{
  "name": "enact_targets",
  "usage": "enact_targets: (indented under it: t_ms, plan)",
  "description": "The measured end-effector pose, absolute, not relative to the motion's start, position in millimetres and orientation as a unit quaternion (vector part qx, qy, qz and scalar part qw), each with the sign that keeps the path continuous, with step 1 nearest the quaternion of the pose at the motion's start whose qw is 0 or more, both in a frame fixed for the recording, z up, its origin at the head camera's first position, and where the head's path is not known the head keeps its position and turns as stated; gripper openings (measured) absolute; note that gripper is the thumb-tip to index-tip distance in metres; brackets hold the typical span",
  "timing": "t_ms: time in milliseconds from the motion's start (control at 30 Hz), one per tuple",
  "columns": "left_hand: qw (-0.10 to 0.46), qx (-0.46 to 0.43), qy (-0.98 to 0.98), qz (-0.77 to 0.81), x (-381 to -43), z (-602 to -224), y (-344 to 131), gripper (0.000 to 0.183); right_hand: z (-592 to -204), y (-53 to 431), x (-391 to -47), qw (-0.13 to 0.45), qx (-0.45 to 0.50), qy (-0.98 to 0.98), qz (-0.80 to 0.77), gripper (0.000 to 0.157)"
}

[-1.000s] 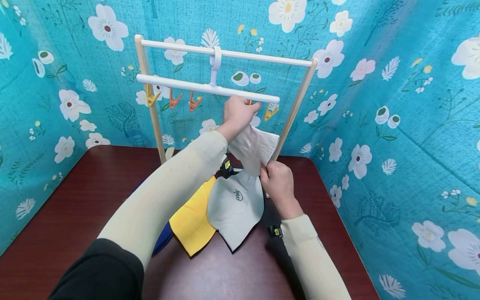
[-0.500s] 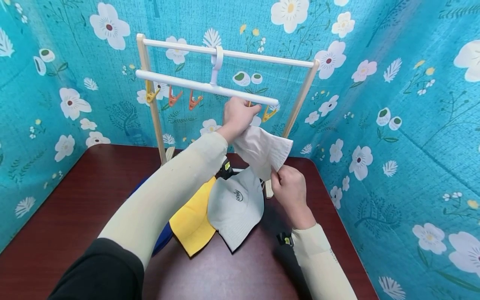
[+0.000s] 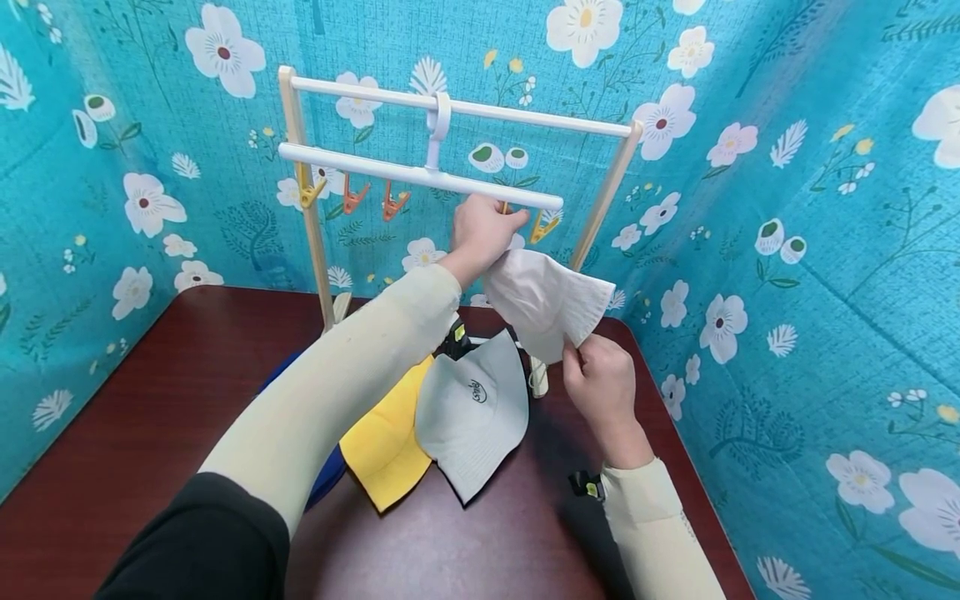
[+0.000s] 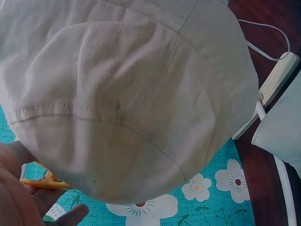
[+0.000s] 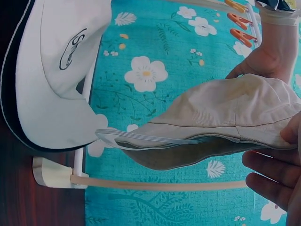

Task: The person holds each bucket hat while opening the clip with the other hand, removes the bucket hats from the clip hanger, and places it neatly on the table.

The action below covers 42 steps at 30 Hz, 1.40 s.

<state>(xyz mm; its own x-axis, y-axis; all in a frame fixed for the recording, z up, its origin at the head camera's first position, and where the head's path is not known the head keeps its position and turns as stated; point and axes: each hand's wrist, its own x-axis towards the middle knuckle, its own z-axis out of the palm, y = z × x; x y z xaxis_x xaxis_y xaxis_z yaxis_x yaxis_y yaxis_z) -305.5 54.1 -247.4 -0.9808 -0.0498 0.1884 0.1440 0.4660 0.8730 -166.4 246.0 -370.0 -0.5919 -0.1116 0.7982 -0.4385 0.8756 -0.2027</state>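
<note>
A beige bucket hat hangs tilted between my hands, below the right part of a white hanger bar. My right hand pinches the hat's brim between thumb and fingers. Up at the bar, my left hand pinches a yellow clip, seen between its fingers in the left wrist view. The hat's crown lies right beside that clip; whether the clip bites the cloth is hidden. In the right wrist view, a thin white cord runs along the hat's brim opening.
The hanger hooks onto a wooden rack. Two orange clips and yellow clips hang from its bar. On the dark red table lie a pale grey bucket hat, a yellow hat and a blue one.
My right hand has moved right and slightly down, drawing the beige hat's brim rightward, so the hat is spread wider. My left hand stays at the clip.
</note>
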Motion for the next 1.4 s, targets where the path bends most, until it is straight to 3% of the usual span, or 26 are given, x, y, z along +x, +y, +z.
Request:
enact_targets:
  t_ms: [233,533,833,1400]
  plan:
    - [0.101,-0.043,-0.846,-0.522,-306.0,-247.3,54.0,0.043,-368.9,257.4,-164.8,0.437,0.155,-0.864,0.195,0.021]
    - [0.101,-0.049,-0.844,-0.524,-305.6,-247.4,52.9,0.044,-368.3,270.6,-163.4,0.445,0.141,-0.861,0.199,0.036]
    - [0.097,-0.054,-0.845,-0.523,-306.7,-249.6,52.5,0.045,-371.7,277.6,-162.8,0.455,0.133,-0.859,0.193,0.03]
    - [0.094,-0.057,-0.844,-0.525,-308.0,-252.5,52.5,0.043,-378.6,289.7,-162.5,0.46,0.114,-0.861,0.182,0.039]
